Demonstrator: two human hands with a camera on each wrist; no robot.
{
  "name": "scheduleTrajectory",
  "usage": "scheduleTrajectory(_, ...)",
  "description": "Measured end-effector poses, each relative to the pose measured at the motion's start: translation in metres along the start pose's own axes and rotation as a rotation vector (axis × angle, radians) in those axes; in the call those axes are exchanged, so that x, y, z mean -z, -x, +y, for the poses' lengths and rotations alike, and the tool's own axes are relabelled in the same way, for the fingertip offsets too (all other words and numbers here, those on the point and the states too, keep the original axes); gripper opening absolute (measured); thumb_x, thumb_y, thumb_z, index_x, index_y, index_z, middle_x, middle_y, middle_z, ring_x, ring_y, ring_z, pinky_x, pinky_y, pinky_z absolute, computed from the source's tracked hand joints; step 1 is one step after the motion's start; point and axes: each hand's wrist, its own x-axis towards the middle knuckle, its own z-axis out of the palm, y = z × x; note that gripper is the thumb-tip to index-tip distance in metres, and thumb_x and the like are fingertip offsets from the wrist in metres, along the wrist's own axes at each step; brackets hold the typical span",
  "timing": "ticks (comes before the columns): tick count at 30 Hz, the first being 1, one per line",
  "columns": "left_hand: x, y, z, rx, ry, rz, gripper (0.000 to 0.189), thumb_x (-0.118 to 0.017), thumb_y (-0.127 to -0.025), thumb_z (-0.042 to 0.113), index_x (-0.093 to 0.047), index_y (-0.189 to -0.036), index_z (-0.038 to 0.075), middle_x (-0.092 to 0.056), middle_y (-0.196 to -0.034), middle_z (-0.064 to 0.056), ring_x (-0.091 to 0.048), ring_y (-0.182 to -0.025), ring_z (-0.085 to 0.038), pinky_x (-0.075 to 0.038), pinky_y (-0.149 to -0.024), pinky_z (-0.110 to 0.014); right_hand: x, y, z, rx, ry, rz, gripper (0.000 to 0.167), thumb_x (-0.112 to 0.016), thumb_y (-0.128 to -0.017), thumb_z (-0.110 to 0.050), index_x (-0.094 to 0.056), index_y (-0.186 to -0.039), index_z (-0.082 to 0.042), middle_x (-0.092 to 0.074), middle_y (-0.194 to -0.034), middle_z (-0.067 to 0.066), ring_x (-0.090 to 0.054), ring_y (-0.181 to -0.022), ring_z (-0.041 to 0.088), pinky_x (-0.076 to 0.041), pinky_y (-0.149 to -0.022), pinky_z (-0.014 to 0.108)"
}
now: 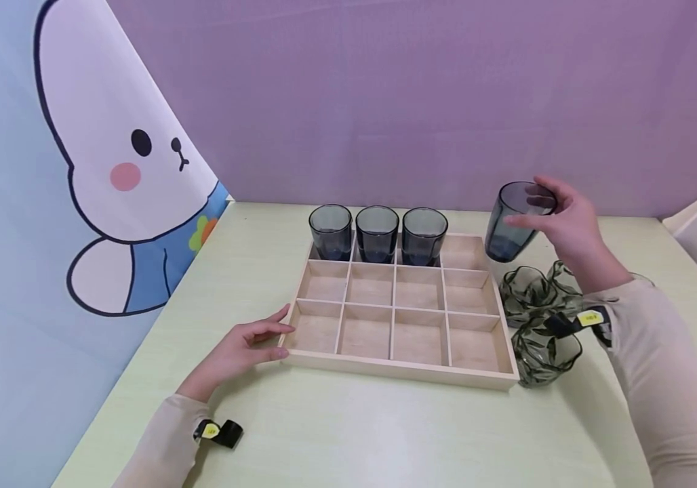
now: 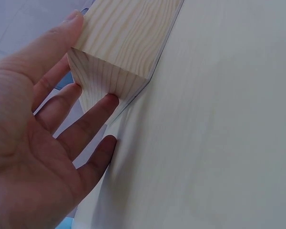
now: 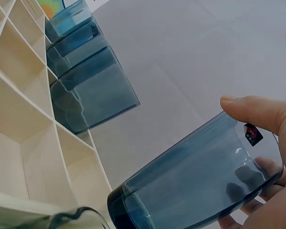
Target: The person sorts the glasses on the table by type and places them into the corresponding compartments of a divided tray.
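Note:
My right hand (image 1: 571, 220) grips a tall blue-grey glass (image 1: 510, 227) near its rim, slightly tilted, above the table just beyond the right end of the tray's back row. In the right wrist view, thumb and fingers lie on opposite sides of this glass (image 3: 195, 174). The wooden divided tray (image 1: 397, 369) has three similar glasses (image 1: 331, 234) standing upright side by side in its back row, from the left end. With fingers fairly straight, my left hand (image 1: 235, 352) touches the tray's near left corner (image 2: 109, 71).
Several wavy greenish-grey glasses (image 1: 546, 352) stand beside the tray's right edge, partly hidden by my right forearm. Behind the pale table (image 1: 385, 434) hangs a purple cloth (image 1: 415, 102). A cartoon-printed cloth (image 1: 129, 203) is at the left.

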Motion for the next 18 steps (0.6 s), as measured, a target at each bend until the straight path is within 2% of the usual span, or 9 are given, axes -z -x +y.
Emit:
scheduleTrajectory(6,0.000,0.000,0.001,0.015,0.002,0.000,0.040,-0.078,-0.086,0.014,-0.069,-0.124,0.005,-0.036,-0.156,-0.011,-0.036,-0.141,-0.037,-0.036,-0.107,-0.048,-0.011,-0.001,0.001,0.012,-0.013,-0.018,0.085,-0.076,-0.073,0.019,-0.039,-0.148,0.005,-0.065,-0.109,-0.009,-0.057,-0.104,0.005,-0.049,-0.080,0.010)
scheduleTrajectory(11,0.000,-0.001,-0.001,0.010,-0.002,-0.004,0.039,-0.078,-0.087,0.014,-0.069,-0.124,0.005,-0.036,-0.156,-0.011,-0.036,-0.141,-0.037,-0.036,-0.108,-0.049,-0.019,-0.002,0.003,-0.012,0.061,-0.042,0.087,-0.078,-0.076,0.015,-0.035,-0.151,0.003,-0.060,-0.113,-0.009,-0.055,-0.105,0.005,-0.048,-0.081,0.010)
scheduleTrajectory(18,0.000,0.000,-0.002,0.013,0.002,-0.003,0.039,-0.078,-0.087,0.013,-0.069,-0.124,0.006,-0.037,-0.156,-0.010,-0.037,-0.141,-0.035,-0.038,-0.107,-0.028,-0.031,-0.001,0.005,-0.019,0.144,-0.071,0.088,-0.080,-0.076,0.011,-0.035,-0.151,0.002,-0.058,-0.119,-0.006,-0.054,-0.111,0.011,-0.048,-0.083,0.012)
